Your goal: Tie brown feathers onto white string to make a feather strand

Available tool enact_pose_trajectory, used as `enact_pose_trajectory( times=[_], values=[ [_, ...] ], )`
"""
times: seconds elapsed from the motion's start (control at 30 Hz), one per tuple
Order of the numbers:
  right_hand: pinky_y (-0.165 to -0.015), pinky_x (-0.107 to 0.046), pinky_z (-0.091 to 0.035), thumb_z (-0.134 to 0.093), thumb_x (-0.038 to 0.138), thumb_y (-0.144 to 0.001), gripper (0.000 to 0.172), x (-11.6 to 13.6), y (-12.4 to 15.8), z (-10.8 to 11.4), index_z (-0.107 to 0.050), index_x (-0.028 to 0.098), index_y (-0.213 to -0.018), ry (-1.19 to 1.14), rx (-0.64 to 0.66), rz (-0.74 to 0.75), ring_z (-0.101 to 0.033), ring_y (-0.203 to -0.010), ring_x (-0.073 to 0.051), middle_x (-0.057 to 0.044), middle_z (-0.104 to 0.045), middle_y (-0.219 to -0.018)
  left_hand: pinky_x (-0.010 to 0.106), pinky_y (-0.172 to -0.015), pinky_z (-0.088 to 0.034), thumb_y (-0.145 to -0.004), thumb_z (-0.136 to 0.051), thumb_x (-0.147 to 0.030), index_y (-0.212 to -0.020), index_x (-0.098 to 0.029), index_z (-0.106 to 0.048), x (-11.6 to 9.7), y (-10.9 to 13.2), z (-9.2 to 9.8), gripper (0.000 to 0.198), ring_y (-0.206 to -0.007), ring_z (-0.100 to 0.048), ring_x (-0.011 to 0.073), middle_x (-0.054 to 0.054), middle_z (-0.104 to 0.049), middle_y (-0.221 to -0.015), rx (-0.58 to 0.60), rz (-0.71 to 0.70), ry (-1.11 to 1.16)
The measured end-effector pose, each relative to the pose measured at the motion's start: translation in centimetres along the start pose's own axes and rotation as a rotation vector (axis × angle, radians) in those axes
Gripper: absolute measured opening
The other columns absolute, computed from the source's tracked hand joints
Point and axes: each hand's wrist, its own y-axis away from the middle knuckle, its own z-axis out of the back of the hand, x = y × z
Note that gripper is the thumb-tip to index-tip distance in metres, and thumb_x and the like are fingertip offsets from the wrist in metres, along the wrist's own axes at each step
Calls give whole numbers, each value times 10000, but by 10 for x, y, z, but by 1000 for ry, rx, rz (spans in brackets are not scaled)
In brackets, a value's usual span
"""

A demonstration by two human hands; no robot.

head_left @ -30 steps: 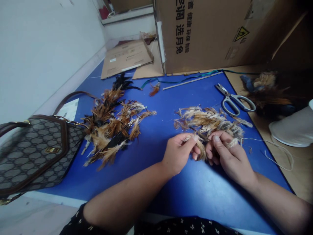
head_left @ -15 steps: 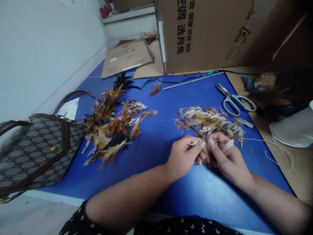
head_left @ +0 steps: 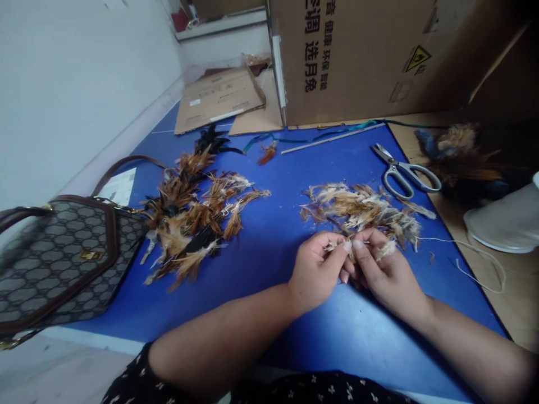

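Observation:
My left hand (head_left: 320, 266) is closed, thumb and fingers pinching pale feathers. Close against it, my right hand (head_left: 381, 269) pinches with thumb and forefinger, and a cream feather tuft (head_left: 386, 250) sticks out between its fingers. The fingertips of both hands nearly meet, and they hide much of what they hold. Just beyond them lies a pile of tan, white and grey feathers (head_left: 357, 205). A pale string (head_left: 446, 240) runs from near this pile out to the right and loops over the table edge. Scissors (head_left: 398, 171) rest partly open behind the pile.
A brown and black feather pile (head_left: 185, 213) lies left on the blue table top (head_left: 269, 247), beside a patterned handbag (head_left: 76, 258). At the back are a thin stick (head_left: 332, 139), teal ribbon (head_left: 324, 134) and a large cardboard box (head_left: 357, 62). A pale container (head_left: 505, 219) stands right.
My right hand has shifted slightly left, its thumb now nearer the left thumb. The left hand stays almost in place, and the feathers on the table have not moved.

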Motion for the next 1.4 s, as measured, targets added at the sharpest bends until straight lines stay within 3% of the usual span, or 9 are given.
enact_pose_trajectory(
  times=[0.3,0.53,0.63,0.73,0.9,1.03,1.23,1.4],
  values=[
    [-492,-264,-476,-568,617,-1115,445,14,-2,2,-585,236,-886,25,60,-7,-537,-512,-123,-11,-683,-712,233,-531,-455,-983,-749,-486,-882,-179,-595,-8,-3,2,358,-502,-551,87,-12,-653,-634,2,39,26],
    [-471,-272,-491,-607,650,-1082,403,3,-2,7,-589,253,-1151,-48,-64,-38,-518,-506,-142,46,-574,-676,238,-523,-462,-970,-760,-466,-931,-175,-599,-6,-5,4,335,-488,-553,93,-22,-651,-625,-22,53,48],
    [-454,-273,-456,-614,661,-1072,411,0,-2,10,-609,252,-1117,8,-81,-49,-489,-507,-147,52,-519,-648,238,-537,-468,-973,-757,-460,-910,-170,-602,-6,-5,4,334,-490,-552,85,-18,-652,-628,-35,44,37],
    [-451,-272,-404,-553,617,-1102,390,0,0,15,-626,249,-996,14,-19,-73,-443,-526,-153,39,-486,-630,242,-553,-483,-977,-753,-450,-918,-173,-601,-6,-4,3,321,-501,-558,86,-15,-659,-635,-45,47,16],
    [-492,-285,-406,-528,397,-1068,279,6,1,24,-646,238,-871,16,202,-30,-469,-579,-166,-30,-625,-731,244,-546,-487,-968,-764,-438,-947,-176,-609,-8,-1,2,305,-502,-569,93,-13,-666,-637,-28,47,-5],
    [-530,-301,-448,-526,346,-1059,313,17,-3,28,-643,246,-786,152,226,8,-494,-581,-181,-25,-591,-656,241,-550,-488,-981,-755,-431,-952,-178,-618,-10,1,2,289,-517,-574,93,-9,-670,-653,-5,28,-30],
    [-700,-325,-544,-456,409,-1102,410,24,-8,28,-651,251,-777,366,299,59,-654,-717,-213,-48,-713,-757,255,-586,-519,-984,-758,-406,-987,-167,-638,-5,5,-1,267,-552,-606,106,22,-701,-706,99,7,-20],
    [-704,-318,-514,-470,285,-1058,332,17,-6,25,-606,254,-756,534,266,99,-652,-676,-195,-16,-703,-722,255,-587,-528,-957,-783,-380,-960,-162,-651,-2,6,-6,256,-560,-602,105,24,-696,-709,52,51,20]
  ],
)
